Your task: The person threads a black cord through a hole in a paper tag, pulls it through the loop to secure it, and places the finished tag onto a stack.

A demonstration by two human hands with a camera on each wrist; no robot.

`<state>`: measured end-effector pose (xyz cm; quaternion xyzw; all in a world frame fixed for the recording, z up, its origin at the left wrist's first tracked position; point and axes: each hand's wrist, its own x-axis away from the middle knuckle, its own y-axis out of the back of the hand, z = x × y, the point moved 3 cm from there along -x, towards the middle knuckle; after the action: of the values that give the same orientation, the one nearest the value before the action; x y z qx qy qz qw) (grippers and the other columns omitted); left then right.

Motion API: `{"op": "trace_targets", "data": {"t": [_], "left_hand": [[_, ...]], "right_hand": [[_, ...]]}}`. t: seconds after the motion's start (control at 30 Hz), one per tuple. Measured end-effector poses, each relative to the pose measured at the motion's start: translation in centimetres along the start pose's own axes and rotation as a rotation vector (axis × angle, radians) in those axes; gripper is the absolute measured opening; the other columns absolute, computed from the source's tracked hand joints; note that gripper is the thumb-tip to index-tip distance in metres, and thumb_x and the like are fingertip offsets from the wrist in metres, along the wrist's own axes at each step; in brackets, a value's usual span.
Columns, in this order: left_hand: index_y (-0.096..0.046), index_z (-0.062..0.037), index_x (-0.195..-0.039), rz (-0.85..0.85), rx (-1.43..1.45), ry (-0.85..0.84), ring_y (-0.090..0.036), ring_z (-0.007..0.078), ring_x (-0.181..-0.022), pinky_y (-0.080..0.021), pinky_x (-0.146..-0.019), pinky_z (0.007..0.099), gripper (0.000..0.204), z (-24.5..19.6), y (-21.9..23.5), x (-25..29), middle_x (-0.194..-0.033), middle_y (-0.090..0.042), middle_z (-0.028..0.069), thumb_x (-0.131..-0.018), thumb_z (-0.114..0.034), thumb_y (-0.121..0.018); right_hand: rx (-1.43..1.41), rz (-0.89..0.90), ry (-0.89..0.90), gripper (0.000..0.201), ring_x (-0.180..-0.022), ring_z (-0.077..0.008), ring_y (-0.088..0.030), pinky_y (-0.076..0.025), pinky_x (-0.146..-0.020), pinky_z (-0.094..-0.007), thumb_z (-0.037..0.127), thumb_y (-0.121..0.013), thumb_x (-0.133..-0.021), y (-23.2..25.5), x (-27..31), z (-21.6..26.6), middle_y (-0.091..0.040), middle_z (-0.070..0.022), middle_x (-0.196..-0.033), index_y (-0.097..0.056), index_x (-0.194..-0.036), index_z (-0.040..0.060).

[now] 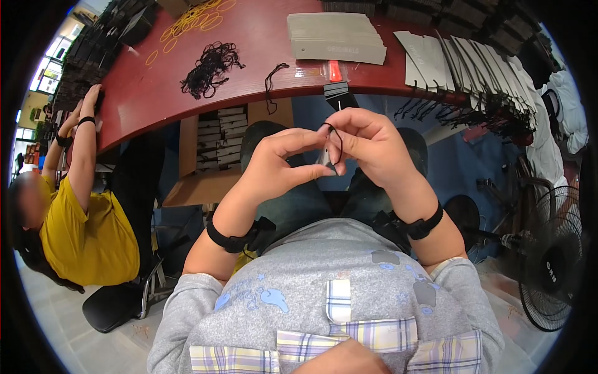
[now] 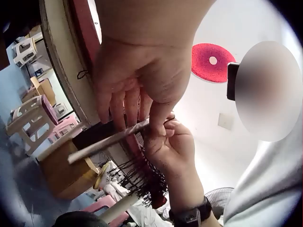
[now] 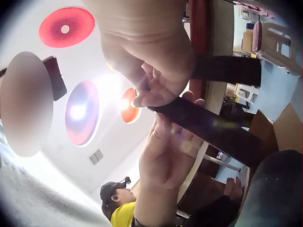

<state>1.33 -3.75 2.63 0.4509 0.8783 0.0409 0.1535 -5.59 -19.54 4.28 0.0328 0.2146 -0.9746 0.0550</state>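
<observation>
Above the lap, in the head view, my left hand (image 1: 280,156) pinches the end of a thin flat tag (image 1: 326,161) between thumb and fingers. My right hand (image 1: 374,146) meets it there, its thumb and fingertips pinching a black cord (image 1: 338,138) that loops at the tag's end. Seen nearly edge-on in the left wrist view, the tag (image 2: 106,144) is a long pale strip. Its dark face (image 3: 213,127) shows in the right wrist view, jutting out from between both hands.
On the red table (image 1: 261,37) lie a stack of grey tags (image 1: 336,40), a tangle of black cords (image 1: 212,68), yellow rubber bands (image 1: 193,25) and corded tags (image 1: 473,68). Below stands a cardboard box (image 1: 205,190) of tags. A person in yellow (image 1: 93,230) sits left; a fan (image 1: 551,262) stands right.
</observation>
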Motion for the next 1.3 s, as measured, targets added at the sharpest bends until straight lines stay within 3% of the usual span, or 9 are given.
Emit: {"op": "trace_targets", "data": {"t": [0.23, 0.37, 0.5, 0.63, 0.73, 0.77, 0.9, 1.0, 1.3], "left_hand": [[-0.069, -0.0095, -0.112, -0.132, -0.059, 0.023, -0.065, 0.0181, -0.089, -0.052, -0.076, 0.0293, 0.045, -0.6, -0.4, -0.1, -0.096, -0.066, 0.0066, -0.069, -0.007, -0.079], [-0.069, -0.0115, -0.112, -0.111, -0.230, -0.043, -0.064, 0.0172, -0.085, -0.051, -0.074, 0.0284, 0.047, -0.7, 0.0, -0.3, -0.095, -0.067, 0.0061, -0.067, -0.008, -0.080], [-0.070, -0.0131, -0.112, -0.109, -0.297, -0.023, -0.064, 0.0168, -0.082, -0.051, -0.074, 0.0280, 0.046, -1.2, 0.4, 0.0, -0.095, -0.068, 0.0063, -0.067, -0.008, -0.080], [-0.070, -0.0133, -0.112, -0.101, -0.325, -0.049, -0.063, 0.0166, -0.081, -0.050, -0.072, 0.0274, 0.046, -1.5, 0.3, 0.1, -0.093, -0.067, 0.0062, -0.067, -0.008, -0.080], [-0.070, -0.0126, -0.112, -0.101, -0.148, 0.051, -0.063, 0.0158, -0.081, -0.050, -0.072, 0.0267, 0.048, -0.6, -0.1, 0.4, -0.093, -0.067, 0.0060, -0.067, -0.006, -0.081], [-0.069, -0.0103, -0.114, -0.043, -0.205, 0.037, -0.063, 0.0155, -0.085, -0.050, -0.077, 0.0264, 0.049, -0.9, -0.1, 0.4, -0.097, -0.066, 0.0066, -0.067, -0.003, -0.080], [-0.066, -0.0057, -0.117, 0.037, -0.168, -0.078, -0.062, 0.0151, -0.093, -0.051, -0.082, 0.0255, 0.051, -1.9, 0.2, 0.0, -0.103, -0.064, 0.0075, -0.069, 0.003, -0.078], [-0.067, -0.0063, -0.116, 0.027, -0.063, -0.123, -0.062, 0.0148, -0.088, -0.050, -0.076, 0.0255, 0.050, -2.1, -0.3, -0.3, -0.098, -0.065, 0.0060, -0.067, 0.001, -0.080], [-0.068, -0.0122, -0.114, -0.004, -0.417, -0.145, -0.061, 0.0177, -0.074, -0.050, -0.066, 0.0286, 0.050, -1.5, -0.5, -0.7, -0.089, -0.065, 0.0052, -0.066, -0.006, -0.080]], "right_hand": [[0.330, -0.289, 0.045, 0.010, -0.061, -0.0083, -0.060, -0.042, -0.050, -0.0191, 0.003, -0.050, -0.094, 0.6, 1.4, 2.4, -0.067, -0.0071, -0.087, -0.059, -0.097, 0.0008], [1.039, -0.194, 0.374, 0.004, -0.067, -0.0262, -0.061, -0.048, -0.056, -0.0344, -0.001, -0.053, -0.082, -0.7, 1.5, 2.9, -0.060, -0.0125, -0.076, -0.057, -0.083, -0.0001], [1.710, -0.285, 0.198, 0.009, -0.072, -0.0344, -0.059, -0.048, -0.061, -0.0433, 0.006, -0.052, -0.082, -0.6, 1.9, 3.4, -0.056, -0.0147, -0.076, -0.050, -0.074, 0.0023], [1.373, -0.608, 0.305, 0.007, -0.077, -0.0342, -0.060, -0.047, -0.069, -0.0415, 0.008, -0.048, -0.091, 1.1, 1.6, 4.2, -0.058, -0.0136, -0.079, -0.054, -0.089, 0.0037], [-0.142, -0.185, 0.357, 0.011, -0.076, -0.0308, -0.063, -0.048, -0.070, -0.0466, 0.013, -0.046, -0.098, 0.5, 1.6, 4.0, -0.061, -0.0133, -0.079, -0.050, -0.099, 0.0028], [-0.265, -0.008, 0.387, 0.014, -0.066, -0.0214, -0.058, -0.045, -0.060, -0.0411, 0.016, -0.042, -0.101, 0.7, 1.4, 3.4, -0.055, -0.0085, -0.072, -0.048, -0.104, 0.0033], [-0.235, 0.076, 0.257, 0.014, -0.050, -0.0073, -0.030, -0.030, -0.052, -0.0239, 0.015, -0.044, -0.100, 1.5, 1.2, 1.8, -0.040, -0.0003, -0.061, -0.048, -0.102, 0.0021], [-0.269, 0.096, 0.097, 0.014, -0.052, -0.0082, -0.031, -0.029, -0.052, -0.0245, 0.017, -0.045, -0.100, 1.3, 0.8, 0.1, -0.040, 0.0000, -0.062, -0.048, -0.101, 0.0030], [-0.245, 0.092, 0.332, 0.013, -0.057, -0.0071, -0.036, -0.030, -0.053, -0.0226, 0.014, -0.051, -0.097, -0.3, 1.9, 5.0, -0.048, -0.0017, -0.068, -0.050, -0.102, 0.0020]]}}
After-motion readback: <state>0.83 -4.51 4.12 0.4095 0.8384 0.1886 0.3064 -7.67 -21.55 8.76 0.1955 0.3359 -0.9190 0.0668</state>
